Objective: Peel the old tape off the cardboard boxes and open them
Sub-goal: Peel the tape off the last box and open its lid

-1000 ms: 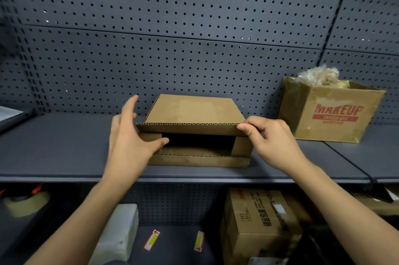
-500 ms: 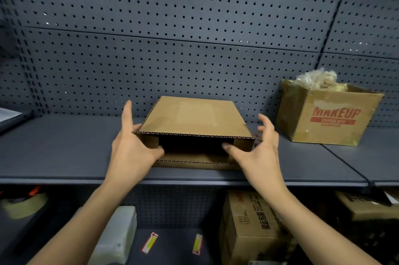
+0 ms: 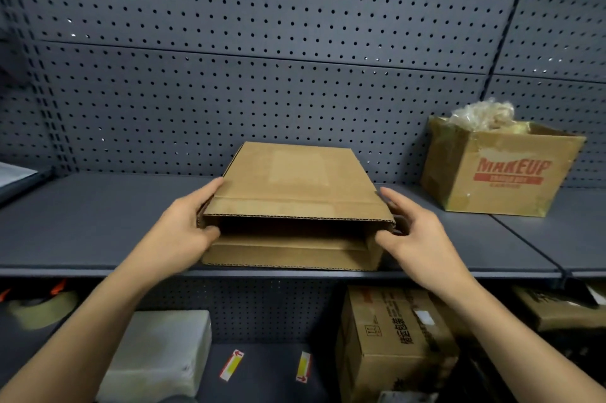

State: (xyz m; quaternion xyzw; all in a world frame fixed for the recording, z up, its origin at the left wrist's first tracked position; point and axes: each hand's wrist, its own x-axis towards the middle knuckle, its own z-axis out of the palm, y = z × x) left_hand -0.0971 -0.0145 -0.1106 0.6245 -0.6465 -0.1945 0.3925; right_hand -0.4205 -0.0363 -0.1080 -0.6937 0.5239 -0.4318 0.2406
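Note:
A flat brown cardboard box lies on the grey shelf, its near end open and dark inside. The top flap juts forward over the opening and the bottom flap lies flat at the shelf's front edge. A paler rectangle marks the top panel. My left hand grips the box's left side, thumb hooked into the opening's left corner and fingers along the outside wall. My right hand holds the right side, thumb at the opening's right corner, fingers stretched along the outer wall.
An open box printed MAKEUP stands at the back right, with crumpled tape piled in it. A pegboard wall backs the shelf. Below are a tape roll, a white wrapped parcel and a taped brown box.
My right hand left the top flap's edge and went to the box's right side. My left hand slid along the left side. The box now sits nearer the shelf's front edge.

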